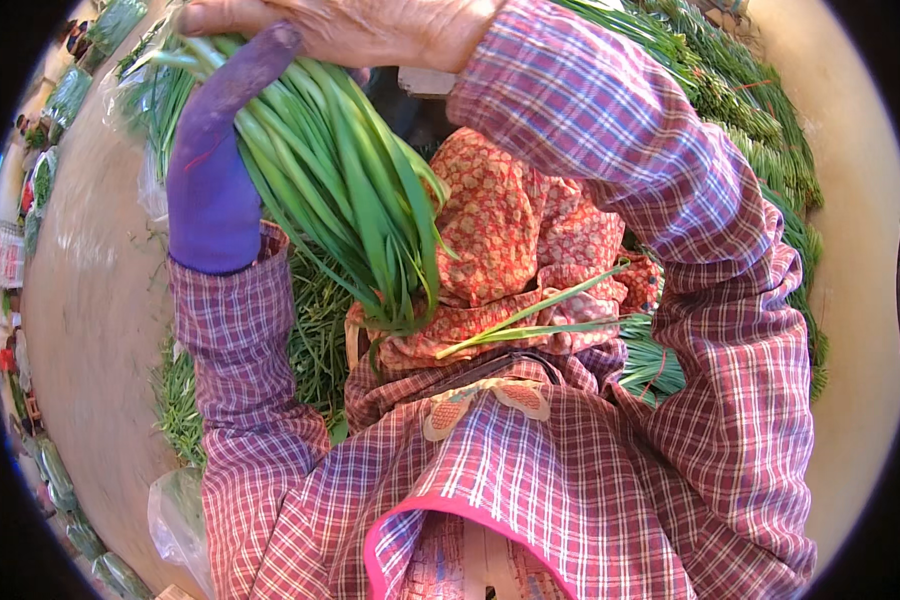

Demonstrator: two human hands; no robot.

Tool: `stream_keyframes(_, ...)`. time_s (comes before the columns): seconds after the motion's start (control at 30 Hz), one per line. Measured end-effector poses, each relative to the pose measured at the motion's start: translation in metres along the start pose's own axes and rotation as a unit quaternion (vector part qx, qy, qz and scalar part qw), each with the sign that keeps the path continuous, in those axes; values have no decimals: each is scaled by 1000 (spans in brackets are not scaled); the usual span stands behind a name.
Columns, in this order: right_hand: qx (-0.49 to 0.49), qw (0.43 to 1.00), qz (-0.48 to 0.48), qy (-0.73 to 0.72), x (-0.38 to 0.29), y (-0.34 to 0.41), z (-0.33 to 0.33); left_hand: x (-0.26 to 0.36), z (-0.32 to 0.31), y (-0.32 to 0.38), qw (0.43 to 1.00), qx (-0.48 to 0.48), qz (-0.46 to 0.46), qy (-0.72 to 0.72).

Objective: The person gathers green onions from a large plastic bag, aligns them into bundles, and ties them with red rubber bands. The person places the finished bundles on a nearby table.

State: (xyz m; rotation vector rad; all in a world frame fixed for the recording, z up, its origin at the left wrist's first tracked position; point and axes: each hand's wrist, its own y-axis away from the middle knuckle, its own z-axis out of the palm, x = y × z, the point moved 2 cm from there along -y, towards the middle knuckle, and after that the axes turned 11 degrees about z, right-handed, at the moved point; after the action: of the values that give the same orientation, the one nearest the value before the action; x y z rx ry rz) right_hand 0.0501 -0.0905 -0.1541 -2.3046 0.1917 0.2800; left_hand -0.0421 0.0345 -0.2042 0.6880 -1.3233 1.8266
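My left hand (pixel 214 161), in a purple knit glove, grips a bunch of long flat green leaves (pixel 337 172), of the chive or garlic kind. The pale stem ends point to the upper left, and the leaf tips hang down over my lap. Bare and partly cut off by the top edge, my right hand (pixel 390 30) reaches across to the stem end; whether its fingers pinch any stems is hidden. Two loose leaves (pixel 525 322) lie across the red floral cloth (pixel 495 225) on my lap.
Loose greens (pixel 319 330) are heaped on the ground by my left side. Tied green bundles (pixel 780 150) are stacked at the right, with another bundle (pixel 649 364) by my hip. A clear plastic bag (pixel 176 517) lies at lower left. Bagged greens (pixel 64 480) line the far left.
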Motion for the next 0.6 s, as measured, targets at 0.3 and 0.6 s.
stream_keyframes(0.3,-142,987,71,-11,-26,131,-44,49,-76,11,992,110,44,33)
stream_keyframes(0.6,-345,908,233,48,-54,267,-21,74,-116,31,974,195,88,69)
